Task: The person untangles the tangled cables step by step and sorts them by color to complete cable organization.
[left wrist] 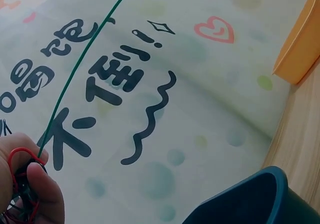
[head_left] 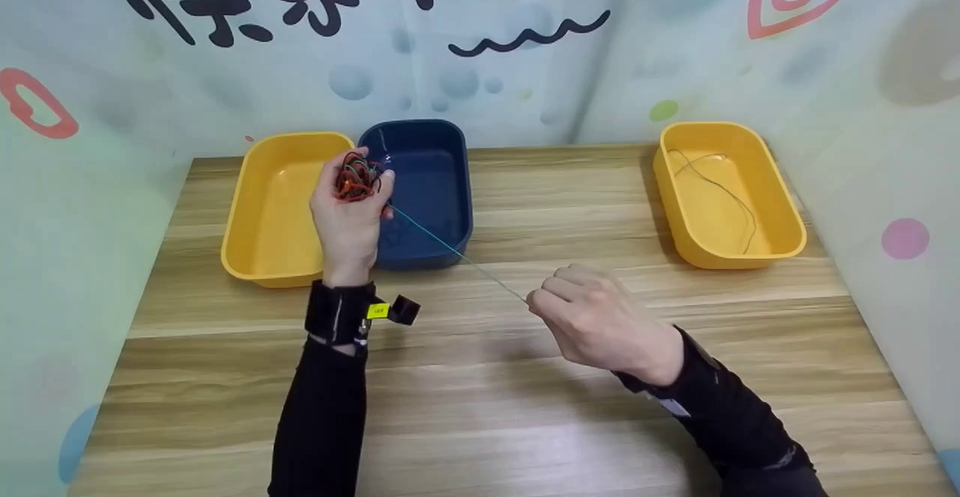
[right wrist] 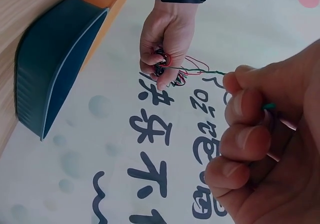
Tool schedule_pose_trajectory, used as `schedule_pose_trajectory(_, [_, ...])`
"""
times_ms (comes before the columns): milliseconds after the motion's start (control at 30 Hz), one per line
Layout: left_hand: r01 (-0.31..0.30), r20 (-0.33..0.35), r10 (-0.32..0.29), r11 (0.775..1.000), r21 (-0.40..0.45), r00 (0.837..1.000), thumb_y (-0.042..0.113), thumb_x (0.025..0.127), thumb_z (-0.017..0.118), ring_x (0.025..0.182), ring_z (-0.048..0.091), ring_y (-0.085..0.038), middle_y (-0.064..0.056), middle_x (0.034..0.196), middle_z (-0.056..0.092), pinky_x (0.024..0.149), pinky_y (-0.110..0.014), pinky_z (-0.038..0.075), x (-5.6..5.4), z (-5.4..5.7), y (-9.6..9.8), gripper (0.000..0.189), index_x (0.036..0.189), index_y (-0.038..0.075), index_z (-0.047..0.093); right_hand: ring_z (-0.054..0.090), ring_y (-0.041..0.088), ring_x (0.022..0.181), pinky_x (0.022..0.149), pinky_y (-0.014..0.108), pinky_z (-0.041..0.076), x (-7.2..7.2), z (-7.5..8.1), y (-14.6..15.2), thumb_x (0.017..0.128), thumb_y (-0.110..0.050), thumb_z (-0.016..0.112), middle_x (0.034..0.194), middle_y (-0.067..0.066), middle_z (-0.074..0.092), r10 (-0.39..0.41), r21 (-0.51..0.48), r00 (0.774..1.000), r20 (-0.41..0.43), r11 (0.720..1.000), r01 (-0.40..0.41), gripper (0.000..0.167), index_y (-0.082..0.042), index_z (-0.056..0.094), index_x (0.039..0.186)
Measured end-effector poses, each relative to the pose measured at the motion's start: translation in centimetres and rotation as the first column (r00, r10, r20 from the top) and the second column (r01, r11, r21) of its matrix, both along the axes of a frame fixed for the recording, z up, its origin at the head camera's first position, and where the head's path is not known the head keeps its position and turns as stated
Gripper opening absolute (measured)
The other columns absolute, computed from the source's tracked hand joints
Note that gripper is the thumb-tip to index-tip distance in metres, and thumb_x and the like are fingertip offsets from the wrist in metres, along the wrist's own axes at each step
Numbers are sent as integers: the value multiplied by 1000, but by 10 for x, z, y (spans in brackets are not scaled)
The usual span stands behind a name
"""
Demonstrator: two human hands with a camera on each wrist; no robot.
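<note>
My left hand (head_left: pixel 346 223) is raised over the edge of the blue bin and grips a tangled bundle of thin wires (head_left: pixel 358 179), mostly red, black and green. From that bundle a green wire (head_left: pixel 457 252) stretches taut, down and to the right, to my right hand (head_left: pixel 604 324). There the thumb and forefinger pinch its far part. In the right wrist view, the green wire (right wrist: pixel 205 71) enters the pinch, and a bit of green shows again between the curled fingers. The left wrist view shows the wire (left wrist: pixel 82 58) rising from the left fingers.
The blue bin (head_left: pixel 431 182) touches a yellow bin (head_left: pixel 266 219) on its left. A second yellow bin (head_left: pixel 701 230) stands at the right with a thin loose wire (head_left: pixel 721 185) inside. Behind the wooden table (head_left: pixel 480 422) hangs a printed backdrop (head_left: pixel 510 91).
</note>
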State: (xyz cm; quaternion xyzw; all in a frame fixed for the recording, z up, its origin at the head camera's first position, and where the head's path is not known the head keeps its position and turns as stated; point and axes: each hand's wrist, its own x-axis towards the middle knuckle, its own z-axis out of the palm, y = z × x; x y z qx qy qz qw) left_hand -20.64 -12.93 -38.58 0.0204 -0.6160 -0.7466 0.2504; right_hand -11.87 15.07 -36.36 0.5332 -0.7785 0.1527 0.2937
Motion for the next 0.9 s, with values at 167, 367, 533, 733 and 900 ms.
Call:
schedule_pose_trajectory(167, [-20, -12, 20, 1000, -19, 1000, -2, 79, 76, 52, 52, -15, -12, 106, 62, 44, -21, 47, 0, 1, 1, 43, 118, -1, 60, 37, 15, 51, 49, 24, 29, 0, 2, 1, 92, -2, 48, 59, -2, 38, 8, -2, 1000, -13, 1000, -8, 21, -8, 50, 73])
schedule_pose_trajectory(367, [-34, -14, 33, 999, -30, 999, -2, 78, 76, 56, 54, -17, -9, 106, 62, 45, -22, 48, 0, 1, 2, 41, 117, 1, 61, 38, 15, 52, 50, 25, 32, 0, 2, 2, 94, -4, 47, 60, -1, 39, 3, 14, 1000, -4, 1000, -3, 22, -8, 50, 73])
schedule_pose_trajectory(533, [-59, -7, 59, 997, -43, 998, -1, 79, 76, 58, 56, -16, -8, 108, 62, 45, -22, 48, 0, 1, 3, 43, 119, -1, 60, 38, 15, 52, 50, 25, 32, 1, 4, 3, 94, -4, 47, 60, -1, 38, 8, 17, 1000, -3, 1000, -8, 22, -9, 50, 73])
schedule_pose_trajectory(733, [-61, -16, 60, 997, -39, 998, 1, 79, 76, 58, 57, -17, -8, 110, 62, 46, -22, 49, 0, 1, 4, 41, 118, 2, 61, 38, 14, 52, 50, 25, 33, 2, 7, 5, 98, -8, 45, 60, -2, 39, 7, 23, 1000, 4, 1000, -7, 26, -9, 51, 73])
schedule_pose_trajectory(900, [-26, -14, 26, 1000, -3, 1000, 1, 80, 76, 58, 55, -17, -11, 106, 62, 46, -22, 48, 2, 4, 6, 42, 119, 3, 61, 40, 13, 52, 48, 24, 34, 1, 13, 12, 94, -3, 48, 60, -2, 42, -7, -3, 1000, 29, 1000, 7, 20, -7, 55, 76])
